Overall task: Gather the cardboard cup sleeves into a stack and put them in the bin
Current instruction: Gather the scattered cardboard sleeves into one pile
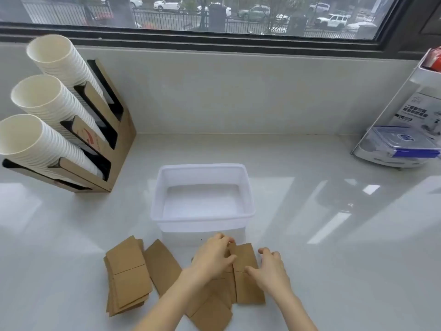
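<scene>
Both hands, left (213,255) and right (269,268), lie spread on flat brown cardboard cup sleeves (245,271) just before the translucent white plastic bin (202,219).

Matt brown cardboard sleeves (128,273), translucent plastic bin (202,218), glossy pale counter (334,235)

Wooden cup holder (119,149) at left of pale glossy counter (334,223), three tilted stacks of white paper cups (45,108) in its slots. White rack (393,108) at right edge, clear container with blue lid clips (405,144) on lower shelf. Window (202,15) behind, fence and parked cars (331,20) outside.
</scene>
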{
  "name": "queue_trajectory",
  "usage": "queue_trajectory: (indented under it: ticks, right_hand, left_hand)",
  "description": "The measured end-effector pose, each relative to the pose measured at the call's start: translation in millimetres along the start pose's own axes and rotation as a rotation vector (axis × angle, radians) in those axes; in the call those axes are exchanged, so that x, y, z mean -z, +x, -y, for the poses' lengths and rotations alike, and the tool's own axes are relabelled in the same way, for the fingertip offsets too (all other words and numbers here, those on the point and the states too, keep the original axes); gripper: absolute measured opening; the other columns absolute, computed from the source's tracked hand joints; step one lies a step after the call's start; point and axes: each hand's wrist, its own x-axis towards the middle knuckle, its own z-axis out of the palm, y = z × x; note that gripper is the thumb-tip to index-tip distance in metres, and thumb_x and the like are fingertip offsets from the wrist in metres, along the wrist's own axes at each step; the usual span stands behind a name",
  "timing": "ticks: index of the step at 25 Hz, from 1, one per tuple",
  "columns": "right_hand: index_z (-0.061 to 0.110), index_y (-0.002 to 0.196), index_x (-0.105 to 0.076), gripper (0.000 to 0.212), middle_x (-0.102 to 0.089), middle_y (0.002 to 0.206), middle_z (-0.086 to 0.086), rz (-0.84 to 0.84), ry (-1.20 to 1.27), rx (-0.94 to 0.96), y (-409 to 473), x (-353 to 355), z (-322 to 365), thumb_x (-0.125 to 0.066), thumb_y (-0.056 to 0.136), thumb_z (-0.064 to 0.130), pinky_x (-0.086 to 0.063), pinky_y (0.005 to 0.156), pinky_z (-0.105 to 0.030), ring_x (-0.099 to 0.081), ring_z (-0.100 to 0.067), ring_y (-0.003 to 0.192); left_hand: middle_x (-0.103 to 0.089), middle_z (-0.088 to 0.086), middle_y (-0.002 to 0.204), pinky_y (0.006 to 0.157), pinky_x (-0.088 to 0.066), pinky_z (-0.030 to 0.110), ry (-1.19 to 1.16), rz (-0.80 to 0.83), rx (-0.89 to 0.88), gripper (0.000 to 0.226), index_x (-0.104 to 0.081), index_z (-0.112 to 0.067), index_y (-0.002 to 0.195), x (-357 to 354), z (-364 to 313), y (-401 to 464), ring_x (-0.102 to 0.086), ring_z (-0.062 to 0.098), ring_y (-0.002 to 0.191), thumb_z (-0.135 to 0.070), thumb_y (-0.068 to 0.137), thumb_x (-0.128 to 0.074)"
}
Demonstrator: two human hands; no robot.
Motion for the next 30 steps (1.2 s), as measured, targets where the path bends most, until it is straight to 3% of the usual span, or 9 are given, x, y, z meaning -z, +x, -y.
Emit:
queue_trajectory:
  ticks: [9,12,16,21,23,25,28,30]
  right_hand:
    - [0.022,0.121,-0.042,0.047,-0.041,0.12,-0.005,-0.047,-0.032,0.008,1.9,-7.4,2.0,-0.059,0.079,0.031,-0.039,0.094,-0.034,-0.041,-0.024,0.119]
    - [0.023,0.12,-0.042,0.045,-0.044,0.12,-0.004,-0.047,0.007,0.02,0.3,-9.2,4.7,-0.059,0.079,0.027,-0.039,0.095,-0.035,-0.043,-0.023,0.118]
    - [0.021,0.115,-0.042,0.041,-0.049,0.115,-0.002,-0.042,0.086,0.05,-2.6,-12.1,6.6,-0.06,0.079,0.026,-0.041,0.091,-0.034,-0.048,-0.021,0.112]
    - [0.02,0.105,-0.052,0.03,-0.047,0.099,0.002,-0.049,0.208,0.114,-4.3,-12.2,11.9,-0.063,0.077,0.025,-0.046,0.089,-0.035,-0.054,-0.02,0.101]
    - [0.02,0.101,-0.056,0.024,-0.049,0.098,0.001,-0.053,0.262,0.13,-5.2,-10.6,15.1,-0.063,0.079,0.027,-0.047,0.086,-0.033,-0.055,-0.018,0.098]
    - [0.019,0.097,-0.06,0.019,-0.057,0.098,-0.001,-0.065,0.322,0.144,-5.8,-8.1,17.7,-0.064,0.08,0.027,-0.047,0.081,-0.029,-0.057,-0.018,0.094]
    - [0.021,0.085,-0.062,0.004,-0.064,0.084,0.002,-0.051,0.451,0.176,-8.8,-2.4,22.9,-0.064,0.081,0.022,-0.045,0.066,-0.019,-0.059,-0.016,0.082]
    - [0.026,0.08,-0.061,0.006,-0.063,0.078,0.006,-0.022,0.491,0.198,-10.5,0.7,26.4,-0.063,0.083,0.021,-0.042,0.058,-0.009,-0.059,-0.009,0.076]
  left_hand:
    - [-0.044,0.009,0.126,0.099,-0.037,0.038,0.164,0.037,0.045,0.051,-0.038,-0.018,0.131,-15.5,0.3,10.3,-0.044,0.026,0.116,-0.03,0.084,-0.051]
    - [-0.045,0.008,0.122,0.098,-0.04,0.035,0.058,0.002,0.049,0.043,-0.043,-0.017,0.126,-16.5,3.8,8.9,-0.046,0.023,0.114,-0.025,0.085,-0.05]
    - [-0.053,0.008,0.111,0.08,-0.041,0.024,-0.117,-0.073,0.091,0.025,-0.053,-0.012,0.108,-12.0,5.8,4.5,-0.05,0.016,0.095,-0.02,0.086,-0.05]
    - [-0.064,0.007,0.099,0.066,-0.035,0.016,-0.266,-0.102,0.152,0.009,-0.055,-0.015,0.093,0.7,14.9,-9.2,-0.052,0.012,0.085,-0.018,0.086,-0.05]
    - [-0.065,0.008,0.098,0.07,-0.04,0.019,-0.364,-0.128,0.173,0.001,-0.05,-0.018,0.086,8.9,17.7,-16.7,-0.055,0.015,0.085,-0.018,0.087,-0.05]
    - [-0.065,0.007,0.096,0.072,-0.047,0.022,-0.45,-0.165,0.177,0.01,-0.047,-0.022,0.08,20.4,20.5,-24.3,-0.058,0.018,0.082,-0.017,0.088,-0.049]
    - [-0.063,0.006,0.095,0.062,-0.049,0.013,-0.507,-0.207,0.171,0.016,-0.045,-0.027,0.076,40.8,28.0,-37.2,-0.06,0.015,0.073,-0.017,0.088,-0.049]
    - [-0.064,0.008,0.097,0.073,-0.052,0.025,-0.544,-0.23,0.18,0.013,-0.047,-0.026,0.079,51.1,35.0,-45.3,-0.061,0.016,0.072,-0.016,0.088,-0.049]
